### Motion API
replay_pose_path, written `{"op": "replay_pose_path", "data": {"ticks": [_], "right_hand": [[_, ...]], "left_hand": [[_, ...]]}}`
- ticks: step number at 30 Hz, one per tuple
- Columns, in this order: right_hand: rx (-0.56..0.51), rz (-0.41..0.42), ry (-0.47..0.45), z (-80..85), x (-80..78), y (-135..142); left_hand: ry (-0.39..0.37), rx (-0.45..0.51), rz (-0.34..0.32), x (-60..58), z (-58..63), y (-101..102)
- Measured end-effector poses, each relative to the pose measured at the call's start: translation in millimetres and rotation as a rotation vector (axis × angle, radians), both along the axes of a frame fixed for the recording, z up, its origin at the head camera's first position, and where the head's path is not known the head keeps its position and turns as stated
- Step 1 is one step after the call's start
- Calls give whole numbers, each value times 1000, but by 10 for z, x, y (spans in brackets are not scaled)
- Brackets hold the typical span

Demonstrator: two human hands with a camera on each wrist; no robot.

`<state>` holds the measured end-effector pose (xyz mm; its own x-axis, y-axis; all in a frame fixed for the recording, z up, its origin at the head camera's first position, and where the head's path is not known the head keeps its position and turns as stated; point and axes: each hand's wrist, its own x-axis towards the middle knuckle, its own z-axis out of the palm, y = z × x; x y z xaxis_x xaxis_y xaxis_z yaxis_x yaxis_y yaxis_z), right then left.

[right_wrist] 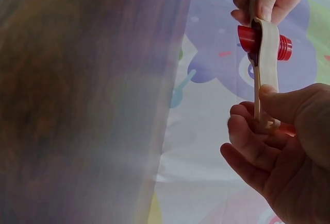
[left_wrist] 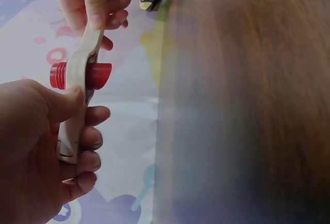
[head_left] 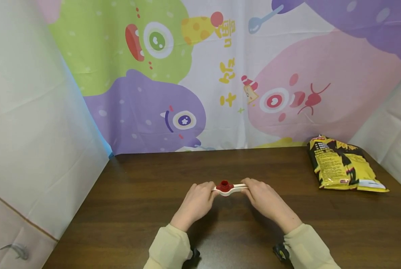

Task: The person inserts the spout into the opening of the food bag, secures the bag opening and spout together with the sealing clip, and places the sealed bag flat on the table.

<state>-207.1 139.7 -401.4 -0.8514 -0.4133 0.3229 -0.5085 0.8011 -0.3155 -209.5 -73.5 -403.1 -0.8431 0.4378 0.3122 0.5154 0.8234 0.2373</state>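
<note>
Above the table's middle, in the head view, both hands hold a white bag clip (head_left: 236, 188) with a red spout (head_left: 225, 184) through its centre. My left hand (head_left: 198, 200) grips the left end, its thumb (left_wrist: 69, 103) along the white bar and fingers curled behind. At the other end, my right hand (head_left: 266, 199) pinches the bar between thumb (right_wrist: 281, 103) and fingers. The red spout (right_wrist: 249, 39) sticks out both sides of the bar; one side is ridged like a screw thread, the other a smooth tube. In the right wrist view, the bar's two halves stand slightly apart near my right hand.
A yellow and black snack bag (head_left: 345, 166) lies at the back right of the brown wooden table (head_left: 146, 179). Behind hangs a cartoon-printed cloth (head_left: 234, 123), with pale cloth at both sides. Dark wrist devices (head_left: 281, 252) show by the sleeves.
</note>
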Motion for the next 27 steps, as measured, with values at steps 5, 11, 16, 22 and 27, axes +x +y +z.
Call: {"op": "replay_pose_path", "data": {"ticks": [5, 11, 16, 22, 27], "right_hand": [[-9, -3, 0, -6, 3, -12], [-19, -10, 5, -20, -4, -12], [-26, -3, 6, -34, -1, -24], [-39, 5, 17, -19, 24, -54], [-34, 15, 39, -8, 38, -69]], "left_hand": [[7, 8, -18, -1, -8, -4], [-14, 28, -19, -10, -12, -6], [-66, 36, 6, -10, 0, 2], [-69, 37, 28, 6, 27, 13], [-75, 56, 30, 7, 27, 32]]}}
